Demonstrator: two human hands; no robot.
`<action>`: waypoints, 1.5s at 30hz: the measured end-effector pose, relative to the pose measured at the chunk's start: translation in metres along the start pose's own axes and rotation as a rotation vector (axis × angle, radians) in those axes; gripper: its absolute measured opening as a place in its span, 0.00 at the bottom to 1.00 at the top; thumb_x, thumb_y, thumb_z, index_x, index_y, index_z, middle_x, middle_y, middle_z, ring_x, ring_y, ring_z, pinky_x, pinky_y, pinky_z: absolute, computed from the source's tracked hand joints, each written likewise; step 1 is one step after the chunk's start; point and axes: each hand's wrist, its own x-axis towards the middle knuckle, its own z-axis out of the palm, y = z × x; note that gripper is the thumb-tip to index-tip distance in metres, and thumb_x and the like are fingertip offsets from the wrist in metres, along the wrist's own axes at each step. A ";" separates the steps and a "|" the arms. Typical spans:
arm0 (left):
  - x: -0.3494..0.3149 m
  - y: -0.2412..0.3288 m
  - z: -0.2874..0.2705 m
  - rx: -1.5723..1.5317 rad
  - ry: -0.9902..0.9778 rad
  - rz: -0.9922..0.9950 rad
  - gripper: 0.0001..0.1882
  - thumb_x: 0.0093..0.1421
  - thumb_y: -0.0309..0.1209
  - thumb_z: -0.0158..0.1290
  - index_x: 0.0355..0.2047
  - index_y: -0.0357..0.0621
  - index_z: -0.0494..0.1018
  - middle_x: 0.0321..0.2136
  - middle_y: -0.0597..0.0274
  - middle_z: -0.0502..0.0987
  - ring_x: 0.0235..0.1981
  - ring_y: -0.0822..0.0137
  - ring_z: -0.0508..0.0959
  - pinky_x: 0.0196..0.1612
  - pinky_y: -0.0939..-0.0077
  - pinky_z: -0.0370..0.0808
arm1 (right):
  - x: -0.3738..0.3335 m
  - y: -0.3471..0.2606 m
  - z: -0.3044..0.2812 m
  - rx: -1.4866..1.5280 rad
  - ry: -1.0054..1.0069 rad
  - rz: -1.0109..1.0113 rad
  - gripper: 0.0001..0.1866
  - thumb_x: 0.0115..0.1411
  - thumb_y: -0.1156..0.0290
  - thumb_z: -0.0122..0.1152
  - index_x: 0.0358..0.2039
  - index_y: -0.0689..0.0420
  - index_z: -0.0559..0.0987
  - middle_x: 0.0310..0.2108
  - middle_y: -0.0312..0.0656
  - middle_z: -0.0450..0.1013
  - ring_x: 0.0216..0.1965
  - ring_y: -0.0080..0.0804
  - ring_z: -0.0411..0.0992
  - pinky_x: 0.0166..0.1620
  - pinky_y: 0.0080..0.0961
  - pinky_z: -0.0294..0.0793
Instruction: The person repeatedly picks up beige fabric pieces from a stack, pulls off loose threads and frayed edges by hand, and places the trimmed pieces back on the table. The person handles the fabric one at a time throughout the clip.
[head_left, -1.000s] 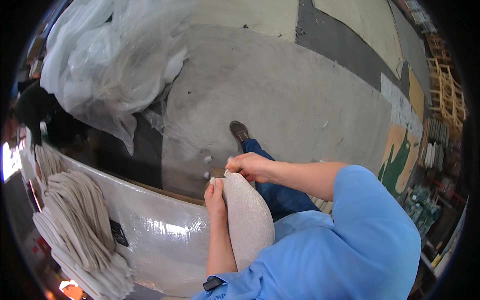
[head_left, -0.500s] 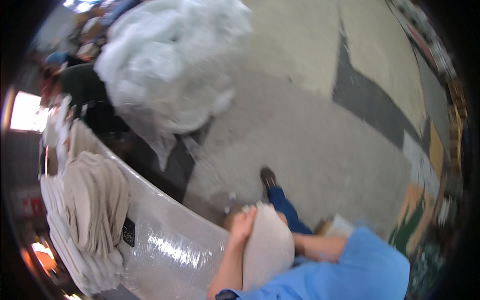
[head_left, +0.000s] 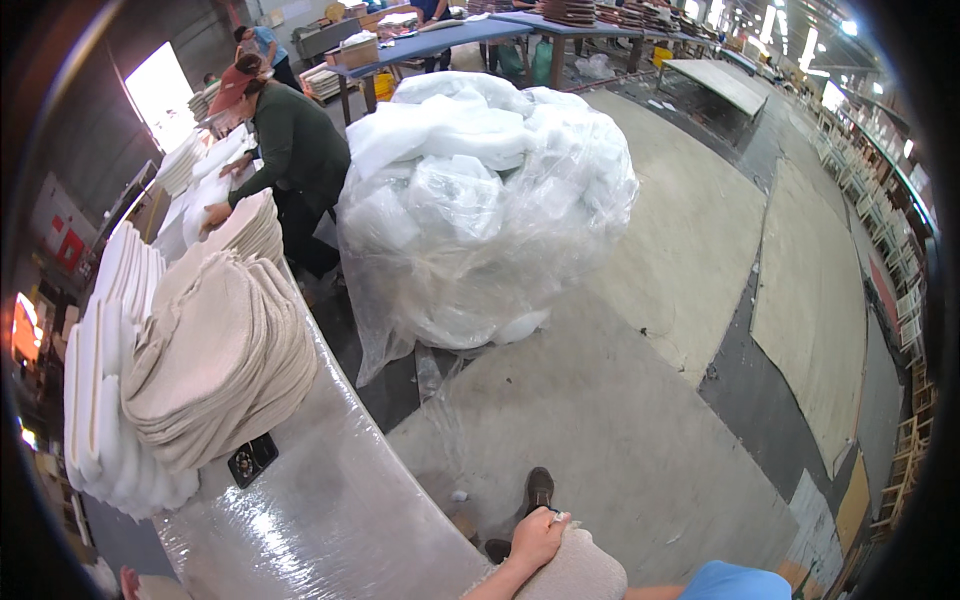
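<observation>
My left hand [head_left: 538,538] is closed on the upper edge of a beige fabric cushion [head_left: 580,572], held low in front of me, beside the table. A bit of whitish material shows at my fingertips. Of my right arm only the forearm [head_left: 655,592] and a blue sleeve [head_left: 735,582] show; the hand is hidden behind the cushion. To the left, a stack of beige cushion covers [head_left: 215,350] lies on the plastic-covered table [head_left: 340,515], next to a pile of white padding pieces [head_left: 100,410]. A black phone-like object [head_left: 252,460] lies by the stack.
A huge clear plastic bag of white fluffy filling [head_left: 480,220] stands on the floor ahead. Beyond the stack a co-worker [head_left: 300,140] in a dark top bends over white pieces. Another person's hand [head_left: 130,582] shows at lower left. Flat boards [head_left: 815,310] lie at right.
My view has lifted, bringing the co-worker and far tables into sight. My hands and the cushion now sit lower in the picture. The right hand's fingers, partly seen before, are now hidden.
</observation>
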 end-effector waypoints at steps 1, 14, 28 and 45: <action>0.002 0.000 0.002 0.026 -0.023 -0.014 0.25 0.71 0.47 0.55 0.29 0.34 0.76 0.32 0.47 0.78 0.36 0.42 0.80 0.41 0.54 0.75 | 0.000 0.000 -0.001 0.006 0.001 0.008 0.30 0.77 0.42 0.49 0.50 0.59 0.83 0.46 0.46 0.83 0.46 0.41 0.80 0.52 0.43 0.77; -0.020 -0.022 -0.044 -0.408 -0.371 -0.527 0.32 0.72 0.58 0.53 0.52 0.39 0.81 0.41 0.57 0.84 0.46 0.68 0.80 0.51 0.68 0.75 | -0.035 -0.070 -0.038 0.078 -0.499 0.261 0.27 0.74 0.44 0.56 0.51 0.57 0.83 0.48 0.46 0.83 0.49 0.42 0.82 0.55 0.44 0.80; -0.033 -0.001 -0.014 0.053 -0.003 -0.349 0.18 0.70 0.44 0.56 0.41 0.38 0.79 0.33 0.40 0.81 0.35 0.44 0.82 0.41 0.57 0.77 | -0.005 -0.091 -0.032 -0.275 -0.427 0.283 0.14 0.66 0.60 0.72 0.44 0.56 0.83 0.39 0.37 0.82 0.38 0.26 0.79 0.44 0.31 0.81; -0.017 -0.023 -0.018 -0.190 -0.026 -0.465 0.20 0.71 0.44 0.54 0.42 0.35 0.80 0.33 0.38 0.82 0.39 0.42 0.84 0.43 0.56 0.77 | 0.020 -0.072 -0.022 -0.047 -0.441 0.607 0.06 0.68 0.71 0.68 0.42 0.58 0.83 0.38 0.40 0.82 0.35 0.28 0.82 0.40 0.31 0.85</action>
